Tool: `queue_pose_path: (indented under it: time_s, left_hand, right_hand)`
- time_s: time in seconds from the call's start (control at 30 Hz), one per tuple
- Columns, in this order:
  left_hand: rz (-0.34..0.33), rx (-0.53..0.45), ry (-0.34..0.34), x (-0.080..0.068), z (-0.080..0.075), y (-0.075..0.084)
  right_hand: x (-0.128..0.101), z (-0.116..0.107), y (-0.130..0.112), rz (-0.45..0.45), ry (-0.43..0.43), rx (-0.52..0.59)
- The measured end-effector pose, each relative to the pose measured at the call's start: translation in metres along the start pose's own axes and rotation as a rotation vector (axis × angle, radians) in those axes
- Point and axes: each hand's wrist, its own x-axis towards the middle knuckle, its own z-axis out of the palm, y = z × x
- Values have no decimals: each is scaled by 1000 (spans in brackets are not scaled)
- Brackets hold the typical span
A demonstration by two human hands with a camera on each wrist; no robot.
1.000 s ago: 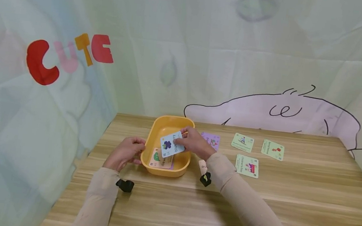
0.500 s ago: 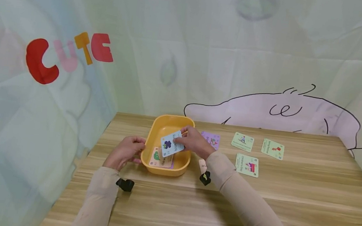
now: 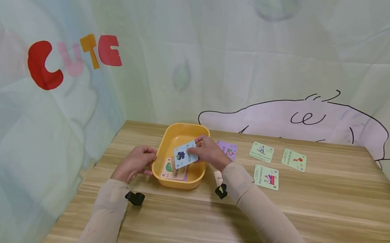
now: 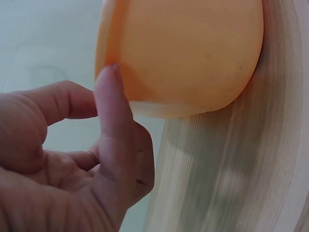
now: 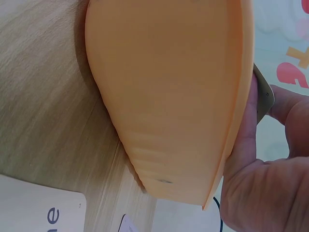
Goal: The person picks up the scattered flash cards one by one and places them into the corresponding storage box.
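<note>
A yellow plastic bin (image 3: 198,178) stands at the back left of the table. My left hand (image 3: 135,163) pinches its left rim; in the left wrist view thumb and finger meet at the bin's edge (image 4: 99,53). Over the bin's inside, my right hand (image 3: 211,152) holds a light blue blueberry card (image 3: 183,155) between thumb and fingers, tilted. Inside the bin lies a peach-coloured card (image 3: 168,169) with a green picture, partly under the blueberry card, with a purple edge of another beneath. In the right wrist view only the held card's edge (image 5: 263,94) shows beyond the bin wall.
Right of the bin lie a purple card (image 3: 228,149), partly behind my right hand, and a peach card (image 3: 217,177), mostly covered by the right forearm. Further right lie three green cards, one reading Children's Day (image 3: 267,177). A printed curtain (image 3: 174,47) hangs behind and left.
The blueberry card has shifted very slightly in my right hand's hold. Both hands otherwise keep their places, and the bin and the table cards have not moved.
</note>
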Motion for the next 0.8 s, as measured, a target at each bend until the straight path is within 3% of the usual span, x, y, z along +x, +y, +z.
queue_pose_path:
  time_s: [0.57, 0.8]
  left_hand:
    - [-14, 15, 8, 1, -1, 1]
    - [-30, 20, 16, 0, 0, 3]
  right_hand:
    - [1, 1, -2, 25, 4, 29]
    - [3, 1, -1, 47, -36, 95]
